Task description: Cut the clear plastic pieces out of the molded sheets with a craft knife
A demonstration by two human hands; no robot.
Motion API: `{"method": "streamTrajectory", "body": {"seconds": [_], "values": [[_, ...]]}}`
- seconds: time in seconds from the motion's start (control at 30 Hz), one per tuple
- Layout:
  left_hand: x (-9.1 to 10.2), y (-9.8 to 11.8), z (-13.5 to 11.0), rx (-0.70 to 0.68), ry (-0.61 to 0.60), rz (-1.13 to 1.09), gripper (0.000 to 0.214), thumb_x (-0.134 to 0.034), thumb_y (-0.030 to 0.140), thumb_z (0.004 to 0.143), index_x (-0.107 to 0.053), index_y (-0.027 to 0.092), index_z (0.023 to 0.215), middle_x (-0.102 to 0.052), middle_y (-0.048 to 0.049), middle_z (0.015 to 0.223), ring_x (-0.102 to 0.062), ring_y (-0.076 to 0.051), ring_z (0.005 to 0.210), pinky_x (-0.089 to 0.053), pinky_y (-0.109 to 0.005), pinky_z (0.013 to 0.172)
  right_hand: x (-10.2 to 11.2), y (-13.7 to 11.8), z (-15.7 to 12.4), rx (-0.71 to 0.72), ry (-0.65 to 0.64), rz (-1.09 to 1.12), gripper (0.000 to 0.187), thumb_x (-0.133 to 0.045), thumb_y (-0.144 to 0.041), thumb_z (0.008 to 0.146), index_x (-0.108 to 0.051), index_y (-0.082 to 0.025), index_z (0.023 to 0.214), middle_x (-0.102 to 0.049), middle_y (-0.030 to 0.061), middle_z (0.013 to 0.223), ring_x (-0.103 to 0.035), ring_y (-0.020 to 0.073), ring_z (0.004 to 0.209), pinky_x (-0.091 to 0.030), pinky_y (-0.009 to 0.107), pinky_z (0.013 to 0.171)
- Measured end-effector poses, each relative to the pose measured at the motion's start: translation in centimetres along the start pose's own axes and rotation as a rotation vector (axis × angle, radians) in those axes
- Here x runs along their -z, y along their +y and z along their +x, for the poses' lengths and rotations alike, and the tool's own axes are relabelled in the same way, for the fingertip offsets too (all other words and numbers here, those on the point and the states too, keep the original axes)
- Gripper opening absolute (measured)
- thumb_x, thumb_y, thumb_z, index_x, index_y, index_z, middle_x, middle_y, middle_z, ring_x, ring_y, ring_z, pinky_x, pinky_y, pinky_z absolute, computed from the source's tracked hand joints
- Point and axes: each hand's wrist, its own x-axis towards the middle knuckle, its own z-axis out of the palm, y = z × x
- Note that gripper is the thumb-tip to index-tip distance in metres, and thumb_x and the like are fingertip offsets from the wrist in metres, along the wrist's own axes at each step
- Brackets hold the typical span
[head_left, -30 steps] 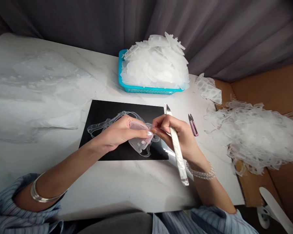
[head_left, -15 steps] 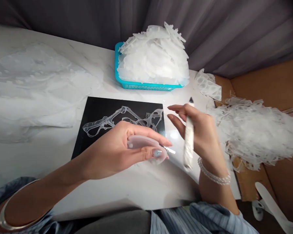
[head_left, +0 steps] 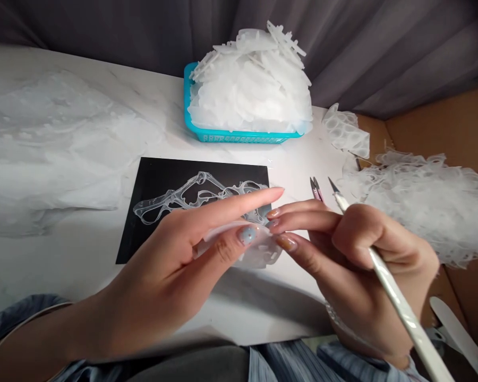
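My left hand (head_left: pixel 171 265) pinches a small translucent plastic piece (head_left: pixel 258 252) with holes, thumb on top and fingers under, raised above the table's front. My right hand (head_left: pixel 342 254) grips a white craft knife (head_left: pixel 386 281) in its curled fingers, blade tip pointing away, while three stretched fingers touch the piece's right edge. Behind the hands lies a black mat (head_left: pixel 155 180) with a strip of clear trimmed plastic scrap (head_left: pixel 191 196) on it.
A turquoise basket (head_left: pixel 191 124) heaped with white plastic pieces stands behind the mat. Pink snips (head_left: pixel 315 188) lie right of the mat. A heap of clear scrap (head_left: pixel 426 204) fills a cardboard box (head_left: pixel 442 127) at right. Crumpled clear sheets (head_left: pixel 56 138) cover the table's left.
Both hands came closer to the camera. My right hand, apart half a second ago, moved back to touch the piece. The scrap strip, attached one second ago, now lies loose on the mat.
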Motion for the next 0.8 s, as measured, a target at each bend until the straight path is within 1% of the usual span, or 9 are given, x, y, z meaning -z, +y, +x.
{"method": "streamTrajectory", "body": {"seconds": [0.23, 0.33, 0.4, 0.47, 0.53, 0.6, 0.63, 0.7, 0.8], "values": [[-0.2, 0.0, 0.2, 0.144, -0.004, -0.178, 0.038, -0.059, 0.042, 0.092, -0.065, 0.035, 0.129, -0.074, 0.0020, 0.118, -0.064, -0.026, 0.119, -0.054, -0.032, 0.096, -0.1, 0.3, 0.3, 0.023, -0.001, -0.010, 0.043, -0.069, -0.005, 0.084, -0.034, -0.024, 0.065, -0.076, -0.0002, 0.088, -0.073, 0.0184, 0.085, -0.062, 0.032, 0.074], [-0.2, -1.5, 0.9, 0.237, 0.009, -0.356, 0.043, -0.063, 0.044, 0.090, -0.065, 0.031, 0.130, -0.071, -0.0015, 0.125, -0.064, -0.028, 0.119, -0.055, -0.033, 0.095, 0.0, 1.1, 0.7, 0.203, -0.014, -0.225, 0.035, -0.067, -0.010, 0.086, -0.040, -0.024, 0.071, -0.075, 0.0036, 0.105, -0.071, 0.0191, 0.097, -0.060, 0.036, 0.084], [-0.5, -3.0, 1.7, 0.323, 0.040, -0.535, 0.044, -0.066, 0.041, 0.087, -0.066, 0.027, 0.129, -0.070, -0.0044, 0.127, -0.063, -0.028, 0.119, -0.056, -0.031, 0.094, 0.2, 1.9, 0.4, 0.413, -0.131, -0.445, 0.025, -0.069, -0.017, 0.087, -0.046, -0.023, 0.077, -0.068, 0.0087, 0.126, -0.062, 0.0224, 0.119, -0.053, 0.041, 0.100], [-1.4, -4.7, 2.6, 0.438, 0.069, -0.714, 0.045, -0.069, 0.037, 0.084, -0.067, 0.022, 0.126, -0.070, -0.0079, 0.125, -0.064, -0.027, 0.117, -0.057, -0.029, 0.091, 0.3, 3.0, -0.6, 0.559, -0.347, -0.648, 0.017, -0.067, -0.028, 0.089, -0.052, -0.020, 0.085, -0.058, 0.0139, 0.140, -0.047, 0.0272, 0.136, -0.042, 0.047, 0.112], [-2.7, -6.5, 3.6, 0.556, 0.019, -0.866, 0.046, -0.071, 0.031, 0.079, -0.068, 0.016, 0.123, -0.074, -0.0108, 0.116, -0.068, -0.028, 0.110, -0.058, -0.031, 0.087, 0.3, 4.6, -2.4, 0.558, -0.504, -0.789, 0.016, -0.056, -0.034, 0.095, -0.057, -0.017, 0.095, -0.052, 0.0155, 0.146, -0.038, 0.0292, 0.142, -0.030, 0.051, 0.118], [-4.2, -8.3, 4.5, 0.758, -0.125, -0.966, 0.053, -0.070, 0.037, 0.074, -0.066, 0.016, 0.123, -0.077, -0.0108, 0.101, -0.071, -0.031, 0.102, -0.061, -0.039, 0.081, 0.5, 6.5, -4.5, 0.423, -0.562, -0.825, 0.015, -0.044, -0.022, 0.099, -0.058, -0.018, 0.104, -0.055, 0.0096, 0.145, -0.041, 0.0221, 0.140, -0.025, 0.046, 0.121], [-4.9, -9.1, 4.8, 0.846, -0.177, -1.004, 0.061, -0.068, 0.043, 0.073, -0.062, 0.017, 0.128, -0.077, -0.0103, 0.101, -0.070, -0.033, 0.105, -0.060, -0.042, 0.085, 0.8, 7.4, -5.5, 0.322, -0.541, -0.764, 0.017, -0.041, -0.020, 0.100, -0.058, -0.019, 0.103, -0.060, 0.0072, 0.139, -0.049, 0.0179, 0.132, -0.031, 0.040, 0.118], [-6.0, -10.2, 5.1, 0.921, -0.241, -1.047, 0.077, -0.067, 0.042, 0.069, -0.049, 0.020, 0.140, -0.076, -0.0101, 0.108, -0.066, -0.032, 0.115, -0.055, -0.042, 0.096, 2.2, 8.8, -7.1, 0.115, -0.335, -0.629, 0.023, -0.038, -0.022, 0.100, -0.056, -0.020, 0.086, -0.071, 0.0037, 0.110, -0.065, 0.0136, 0.099, -0.050, 0.026, 0.093], [-6.5, -10.9, 4.9, 0.782, -0.252, -0.878, 0.091, -0.066, 0.047, 0.068, -0.033, 0.023, 0.149, -0.073, -0.0105, 0.119, -0.060, -0.032, 0.125, -0.050, -0.043, 0.103, 7.7, 9.1, -7.8, -0.071, 0.304, -0.654, 0.033, -0.037, -0.028, 0.099, -0.043, -0.021, 0.067, -0.060, -0.0012, 0.067, -0.056, 0.0120, 0.061, -0.046, 0.023, 0.057]]}}
